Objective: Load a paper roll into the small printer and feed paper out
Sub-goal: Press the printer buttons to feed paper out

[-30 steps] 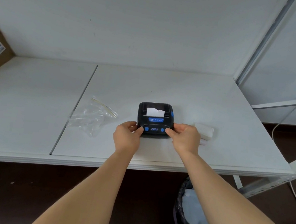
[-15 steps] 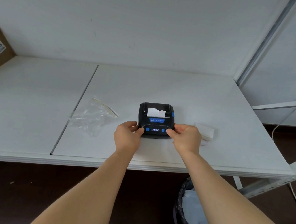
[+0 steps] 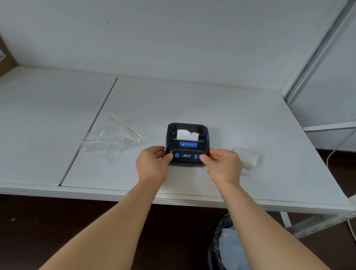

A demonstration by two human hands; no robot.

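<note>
On the white table, we gripped the small, rigid, likely light printer by its front corners, left hand and right hand pinching, paper protruding.

1. The left hand and right hand are gripping the front corners of the small printer sitting on the white table.
2. A torn paper strip is sticking out of its top slot.
3. A clear plastic bag is lying left of the printer.
</note>
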